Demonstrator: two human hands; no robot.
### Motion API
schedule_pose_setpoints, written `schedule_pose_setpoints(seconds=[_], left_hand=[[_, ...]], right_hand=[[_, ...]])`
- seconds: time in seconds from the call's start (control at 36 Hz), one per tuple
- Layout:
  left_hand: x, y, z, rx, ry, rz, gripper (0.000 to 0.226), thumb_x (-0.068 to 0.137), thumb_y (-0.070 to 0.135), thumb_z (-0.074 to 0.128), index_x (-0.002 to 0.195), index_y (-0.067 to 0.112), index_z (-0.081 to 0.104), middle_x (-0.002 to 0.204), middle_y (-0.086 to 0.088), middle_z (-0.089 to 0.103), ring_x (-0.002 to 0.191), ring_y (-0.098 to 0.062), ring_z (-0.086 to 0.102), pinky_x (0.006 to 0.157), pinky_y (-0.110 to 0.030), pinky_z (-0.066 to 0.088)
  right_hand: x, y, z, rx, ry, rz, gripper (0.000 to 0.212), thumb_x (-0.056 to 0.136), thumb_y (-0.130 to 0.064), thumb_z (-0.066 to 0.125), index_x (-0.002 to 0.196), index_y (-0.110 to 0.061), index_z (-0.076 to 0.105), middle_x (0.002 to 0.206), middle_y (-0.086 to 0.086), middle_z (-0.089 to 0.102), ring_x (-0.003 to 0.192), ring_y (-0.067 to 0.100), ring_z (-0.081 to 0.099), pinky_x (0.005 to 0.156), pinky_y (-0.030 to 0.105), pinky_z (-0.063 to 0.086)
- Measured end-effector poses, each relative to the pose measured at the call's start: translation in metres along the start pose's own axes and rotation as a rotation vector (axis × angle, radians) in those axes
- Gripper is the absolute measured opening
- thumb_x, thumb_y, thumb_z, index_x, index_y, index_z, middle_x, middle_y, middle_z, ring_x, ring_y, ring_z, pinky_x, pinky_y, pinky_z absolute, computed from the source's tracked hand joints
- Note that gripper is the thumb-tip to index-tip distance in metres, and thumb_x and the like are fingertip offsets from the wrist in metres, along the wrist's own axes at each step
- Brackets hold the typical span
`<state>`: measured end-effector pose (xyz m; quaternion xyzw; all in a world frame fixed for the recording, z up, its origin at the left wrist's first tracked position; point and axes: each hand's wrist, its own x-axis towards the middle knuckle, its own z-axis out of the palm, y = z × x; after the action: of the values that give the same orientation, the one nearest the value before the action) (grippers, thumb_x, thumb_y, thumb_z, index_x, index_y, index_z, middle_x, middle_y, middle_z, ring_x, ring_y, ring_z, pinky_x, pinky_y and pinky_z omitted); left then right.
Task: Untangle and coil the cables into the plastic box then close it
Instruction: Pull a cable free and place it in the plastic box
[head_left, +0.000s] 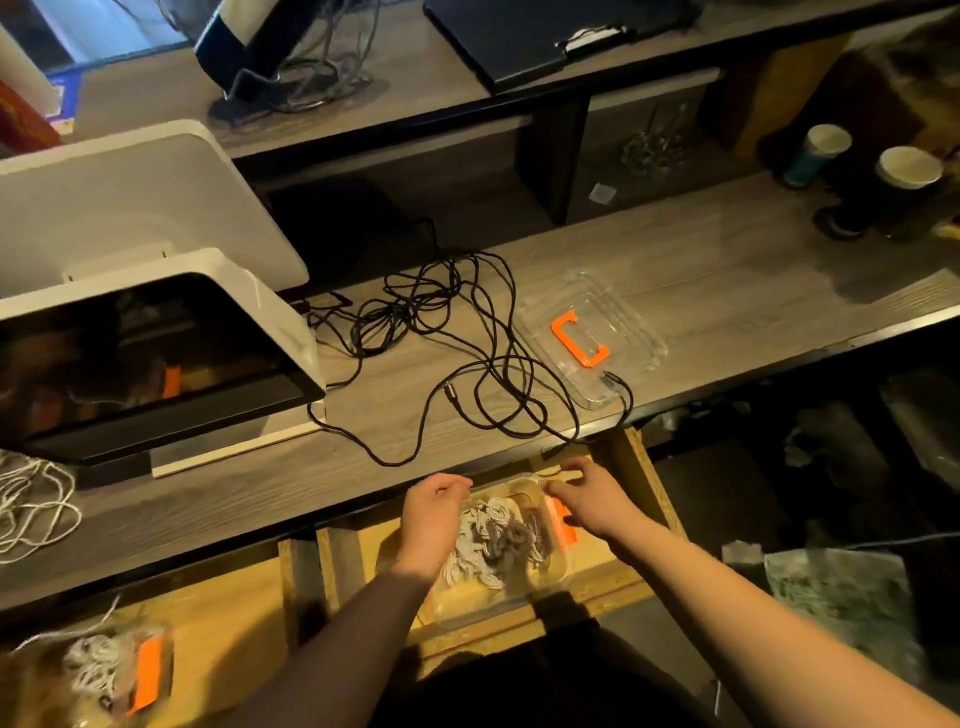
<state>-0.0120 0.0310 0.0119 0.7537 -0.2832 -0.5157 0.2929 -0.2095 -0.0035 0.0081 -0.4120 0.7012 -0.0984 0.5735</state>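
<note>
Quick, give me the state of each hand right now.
Left hand: fingers loosely curled, holding nothing, over the plastic box.
Right hand: fingers relaxed, holding nothing visible, over the box.

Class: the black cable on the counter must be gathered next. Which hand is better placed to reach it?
Right. The right hand is nearest the black cable, whose end hangs over the counter edge just above it; the left hand sits farther away.

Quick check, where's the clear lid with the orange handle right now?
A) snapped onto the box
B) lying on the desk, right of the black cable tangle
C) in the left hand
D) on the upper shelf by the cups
B: the clear lid lies flat on the desk to the right of the black cable tangle, while the plastic box sits open below under both hands.
</note>
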Motion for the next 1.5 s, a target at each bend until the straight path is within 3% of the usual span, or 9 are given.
schedule_pose_setpoints(seconds=[0.19,0.47,0.67,0.78,0.89,1.03,1.11,1.28,1.5], left_hand=[[0.023,0.020,0.053,0.222,-0.092,0.113,0.017,0.099,0.019,0.058,0.101,0.014,0.075,0.094,0.002,0.071,0.082,-0.009,0.062,0.055,-0.007,0.042],[0.055,0.042,0.123,0.343,-0.179,0.008,0.016,0.099,0.019,0.057,0.101,0.016,0.073,0.097,-0.001,0.069,0.093,-0.017,0.063,0.077,-0.025,0.045],[0.061,0.041,0.138,0.404,-0.247,-0.025,0.016,0.098,0.020,0.058,0.099,0.013,0.072,0.094,-0.003,0.069,0.087,-0.015,0.061,0.072,-0.025,0.045],[0.062,0.042,0.142,0.480,-0.254,-0.055,0.022,0.099,0.024,0.056,0.101,0.010,0.073,0.101,-0.006,0.071,0.096,-0.019,0.064,0.083,-0.030,0.047],[0.066,0.045,0.149,0.247,-0.211,-0.276,0.036,0.098,0.041,0.057,0.086,0.011,0.074,0.092,-0.012,0.073,0.087,-0.028,0.067,0.087,-0.041,0.051],[0.055,0.078,0.149,-0.162,-0.286,-0.568,0.063,0.106,0.052,0.033,0.107,0.000,0.068,0.106,-0.019,0.071,0.090,-0.028,0.068,0.078,-0.032,0.052],[0.046,0.077,0.140,-0.348,-0.204,-0.499,0.045,0.100,0.047,0.053,0.105,0.005,0.068,0.091,-0.012,0.072,0.079,-0.020,0.067,0.083,-0.035,0.055],[0.024,0.076,0.106,-0.665,-0.217,-0.482,0.026,0.100,0.020,0.057,0.117,0.002,0.065,0.105,-0.018,0.067,0.091,-0.025,0.066,0.080,-0.037,0.054],[-0.009,0.105,0.052,-0.297,0.083,0.072,0.013,0.103,0.019,0.055,0.114,0.015,0.057,0.062,-0.005,0.051,0.051,-0.013,0.048,0.049,-0.027,0.046]], right_hand=[[0.054,0.001,-0.065,0.011,0.158,-0.006,0.026,0.094,-0.030,0.065,0.108,-0.008,0.065,0.089,0.003,0.064,0.084,0.019,0.061,0.081,0.039,0.053],[0.115,-0.008,-0.118,-0.231,0.240,-0.001,0.026,0.099,-0.030,0.058,0.102,-0.005,0.065,0.087,0.009,0.066,0.084,0.025,0.063,0.075,0.037,0.051],[0.138,-0.007,-0.125,-0.153,0.189,-0.011,0.052,0.095,-0.020,0.064,0.139,-0.006,0.040,0.120,0.012,0.059,0.112,0.032,0.061,0.093,0.043,0.051],[0.144,-0.009,-0.126,-0.020,0.175,0.050,0.021,0.091,-0.017,0.068,0.106,-0.006,0.058,0.100,0.013,0.066,0.089,0.024,0.063,0.081,0.039,0.053],[0.133,-0.017,-0.118,0.154,0.152,-0.002,0.017,0.093,-0.012,0.063,0.077,-0.006,0.061,0.073,0.016,0.060,0.072,0.029,0.058,0.065,0.040,0.050],[0.082,-0.033,-0.104,0.253,0.012,-0.201,0.018,0.096,-0.012,0.061,0.078,-0.008,0.060,0.071,0.008,0.066,0.067,0.021,0.065,0.064,0.030,0.053],[0.053,-0.032,-0.096,0.220,-0.109,-0.286,0.006,0.092,-0.013,0.066,0.087,-0.012,0.069,0.083,0.010,0.072,0.086,0.026,0.069,0.084,0.039,0.055],[-0.002,-0.043,-0.073,0.166,-0.297,-0.433,0.007,0.082,0.002,0.073,0.088,-0.002,0.073,0.097,0.005,0.073,0.098,0.005,0.067,0.088,0.016,0.050],[-0.030,-0.050,-0.049,0.136,-0.339,-0.421,0.016,0.088,-0.009,0.071,0.102,-0.017,0.070,0.095,-0.003,0.071,0.084,-0.004,0.064,0.076,0.013,0.049]])
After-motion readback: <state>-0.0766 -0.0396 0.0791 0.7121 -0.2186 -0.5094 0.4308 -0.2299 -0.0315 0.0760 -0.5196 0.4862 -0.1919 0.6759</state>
